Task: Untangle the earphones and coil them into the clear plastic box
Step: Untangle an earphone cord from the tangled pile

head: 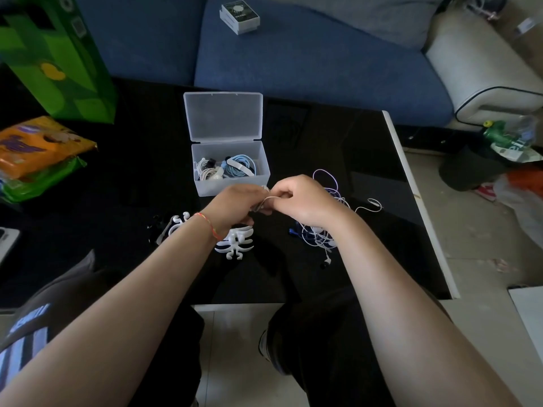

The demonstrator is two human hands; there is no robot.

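Two hands, left hand and right hand, pinch one white cord; box holds seemingly two coils.

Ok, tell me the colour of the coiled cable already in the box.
Light blue cable, head view.

On table: box at centre rear, lid up, coiled earphones inside. Hands meet just in front of box. Tangled cables to right, cable winders front-left. Sofa behind table.
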